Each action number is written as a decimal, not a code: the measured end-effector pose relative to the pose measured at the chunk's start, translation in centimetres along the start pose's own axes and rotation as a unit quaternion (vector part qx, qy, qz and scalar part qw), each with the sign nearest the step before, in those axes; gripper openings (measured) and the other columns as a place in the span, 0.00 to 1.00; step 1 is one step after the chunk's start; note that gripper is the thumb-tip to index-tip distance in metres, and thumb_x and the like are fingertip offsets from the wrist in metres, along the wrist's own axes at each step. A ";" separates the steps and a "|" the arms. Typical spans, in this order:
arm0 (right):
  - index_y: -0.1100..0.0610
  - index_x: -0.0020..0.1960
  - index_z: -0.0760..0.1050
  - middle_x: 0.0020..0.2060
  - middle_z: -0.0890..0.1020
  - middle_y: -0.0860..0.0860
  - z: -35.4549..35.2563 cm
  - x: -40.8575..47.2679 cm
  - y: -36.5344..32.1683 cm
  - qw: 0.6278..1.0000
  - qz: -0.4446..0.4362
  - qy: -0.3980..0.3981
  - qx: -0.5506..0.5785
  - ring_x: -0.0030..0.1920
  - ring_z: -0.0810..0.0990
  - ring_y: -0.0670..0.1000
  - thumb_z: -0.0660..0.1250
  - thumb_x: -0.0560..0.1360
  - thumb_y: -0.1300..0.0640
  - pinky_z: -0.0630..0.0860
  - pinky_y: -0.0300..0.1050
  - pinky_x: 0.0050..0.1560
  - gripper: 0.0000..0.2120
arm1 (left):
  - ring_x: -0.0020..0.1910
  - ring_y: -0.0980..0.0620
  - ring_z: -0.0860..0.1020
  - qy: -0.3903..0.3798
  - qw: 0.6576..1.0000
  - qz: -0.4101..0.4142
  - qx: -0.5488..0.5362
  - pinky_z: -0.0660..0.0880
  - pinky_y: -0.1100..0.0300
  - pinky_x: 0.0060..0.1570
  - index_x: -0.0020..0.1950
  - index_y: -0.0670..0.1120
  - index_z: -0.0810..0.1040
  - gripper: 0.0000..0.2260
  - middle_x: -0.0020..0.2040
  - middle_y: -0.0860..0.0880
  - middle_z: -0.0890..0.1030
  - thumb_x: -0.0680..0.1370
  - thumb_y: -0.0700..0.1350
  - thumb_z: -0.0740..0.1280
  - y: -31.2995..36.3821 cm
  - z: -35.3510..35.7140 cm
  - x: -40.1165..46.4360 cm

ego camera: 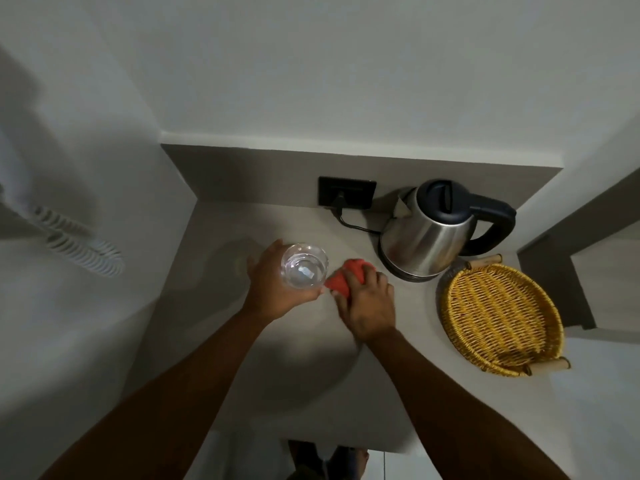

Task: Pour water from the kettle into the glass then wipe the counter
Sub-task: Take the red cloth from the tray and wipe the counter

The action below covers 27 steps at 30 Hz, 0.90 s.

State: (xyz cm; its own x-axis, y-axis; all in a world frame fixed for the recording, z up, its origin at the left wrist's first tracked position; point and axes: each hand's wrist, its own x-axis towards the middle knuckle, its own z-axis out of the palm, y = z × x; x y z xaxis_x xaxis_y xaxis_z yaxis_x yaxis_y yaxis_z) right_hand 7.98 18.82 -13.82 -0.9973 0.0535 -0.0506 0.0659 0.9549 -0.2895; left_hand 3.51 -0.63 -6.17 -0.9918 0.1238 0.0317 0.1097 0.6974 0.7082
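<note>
Red cloth (pixel 346 277). Clear glass (pixel 304 266). Shiny steel kettle (pixel 427 237) with black lid and handle, at two o'clock. Yellow woven basket (pixel 500 315) at three o'clock. Pale grey bench (pixel 311 341); black wall socket (pixel 347 196).

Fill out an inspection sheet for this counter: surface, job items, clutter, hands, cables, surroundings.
Surface: pale grey counter, no visible spills.
Job's things: clear drinking glass holding water; steel electric kettle with black handle upright on its base; red cloth on the counter.
Clutter: empty yellow wicker basket.
Grippers: left hand holds the glass; right hand presses the cloth.
Cables: black cord plugged into black wall socket.
Surroundings: white walls.
</note>
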 end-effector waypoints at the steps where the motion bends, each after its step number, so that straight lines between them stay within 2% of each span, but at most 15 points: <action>1: 0.46 0.74 0.65 0.70 0.69 0.59 -0.2 -0.8 1.4 1.000 0.020 0.009 -0.006 0.64 0.69 0.62 0.57 0.78 0.36 0.70 0.56 0.60 0.27 | 0.63 0.50 0.77 0.000 1.000 -0.007 -0.007 0.62 0.34 0.70 0.62 0.53 0.77 0.37 0.61 0.53 0.80 0.56 0.57 0.85 0.0 0.5 -0.2; 5: 0.45 0.74 0.64 0.71 0.69 0.58 -0.1 -4.8 5.3 0.998 0.054 0.023 -0.032 0.64 0.70 0.61 0.51 0.79 0.32 0.72 0.58 0.60 0.29 | 0.64 0.48 0.76 -0.010 0.998 -0.009 -0.058 0.62 0.36 0.71 0.61 0.50 0.77 0.38 0.60 0.51 0.79 0.54 0.53 0.87 0.4 2.7 -0.8; 8: 0.46 0.74 0.64 0.70 0.70 0.59 -0.1 -5.3 5.5 0.997 0.059 0.023 -0.042 0.63 0.70 0.62 0.52 0.79 0.33 0.72 0.58 0.60 0.29 | 0.68 0.50 0.72 -0.034 0.999 -0.009 -0.039 0.54 0.41 0.76 0.62 0.52 0.77 0.38 0.62 0.53 0.78 0.55 0.56 0.85 0.8 4.3 -1.3; 10: 0.47 0.74 0.65 0.70 0.71 0.59 -0.2 -5.1 5.2 0.997 0.064 0.026 -0.046 0.63 0.71 0.62 0.54 0.79 0.34 0.72 0.58 0.60 0.29 | 0.68 0.50 0.72 -0.042 0.998 -0.008 -0.041 0.55 0.40 0.76 0.63 0.53 0.77 0.38 0.62 0.53 0.78 0.56 0.56 0.85 1.0 5.0 -1.5; 12: 0.48 0.74 0.65 0.70 0.71 0.60 -0.2 -5.1 5.2 0.996 0.067 0.027 -0.048 0.63 0.71 0.62 0.56 0.78 0.34 0.72 0.57 0.60 0.29 | 0.66 0.50 0.74 -0.044 0.998 -0.008 -0.040 0.57 0.34 0.74 0.63 0.53 0.77 0.37 0.62 0.53 0.79 0.57 0.57 0.85 1.2 5.5 -1.7; 14: 0.48 0.74 0.66 0.69 0.72 0.60 -0.2 -5.2 5.2 0.996 0.068 0.025 -0.049 0.62 0.71 0.62 0.56 0.78 0.34 0.73 0.58 0.59 0.29 | 0.63 0.50 0.76 -0.040 0.998 -0.005 -0.042 0.61 0.34 0.72 0.62 0.53 0.77 0.36 0.60 0.53 0.80 0.57 0.56 0.85 1.2 5.7 -1.8; 17: 0.49 0.74 0.66 0.69 0.72 0.61 -0.3 -5.1 4.9 0.996 0.070 0.021 -0.054 0.63 0.71 0.63 0.57 0.78 0.35 0.72 0.58 0.60 0.29 | 0.61 0.50 0.78 -0.044 0.998 0.003 -0.055 0.69 0.37 0.68 0.61 0.52 0.77 0.36 0.59 0.53 0.81 0.56 0.56 0.85 1.1 5.7 -1.8; 20: 0.49 0.74 0.65 0.70 0.70 0.60 -0.7 -4.9 4.8 0.997 0.068 0.009 -0.047 0.64 0.70 0.62 0.56 0.79 0.35 0.72 0.58 0.62 0.29 | 0.55 0.49 0.81 -0.034 0.995 0.007 -0.099 0.79 0.44 0.58 0.60 0.49 0.79 0.36 0.56 0.50 0.83 0.55 0.52 0.86 1.0 5.8 -1.6; 23: 0.49 0.74 0.65 0.68 0.73 0.59 -1.7 -4.9 4.7 0.997 0.066 0.018 -0.022 0.62 0.72 0.61 0.55 0.79 0.34 0.73 0.57 0.60 0.29 | 0.54 0.49 0.81 -0.025 0.993 0.012 -0.112 0.81 0.45 0.56 0.60 0.50 0.79 0.36 0.55 0.50 0.83 0.55 0.50 0.87 0.7 6.1 -1.9; 27: 0.50 0.70 0.66 0.63 0.75 0.57 -3.9 -5.5 6.5 0.986 0.133 0.101 0.011 0.59 0.72 0.57 0.57 0.77 0.34 0.75 0.54 0.57 0.28 | 0.56 0.50 0.82 -0.039 0.993 0.020 -0.110 0.80 0.44 0.58 0.61 0.52 0.78 0.36 0.57 0.52 0.84 0.55 0.55 0.85 -0.2 6.5 -1.6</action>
State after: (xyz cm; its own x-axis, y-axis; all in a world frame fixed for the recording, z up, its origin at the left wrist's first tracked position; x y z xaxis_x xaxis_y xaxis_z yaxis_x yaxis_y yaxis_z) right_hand 13.74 25.93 -11.67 -0.9304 0.3611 0.0625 0.3255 0.8926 -0.3118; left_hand 5.55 3.62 -10.94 -0.9780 0.2079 0.0136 0.1226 0.5216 0.8444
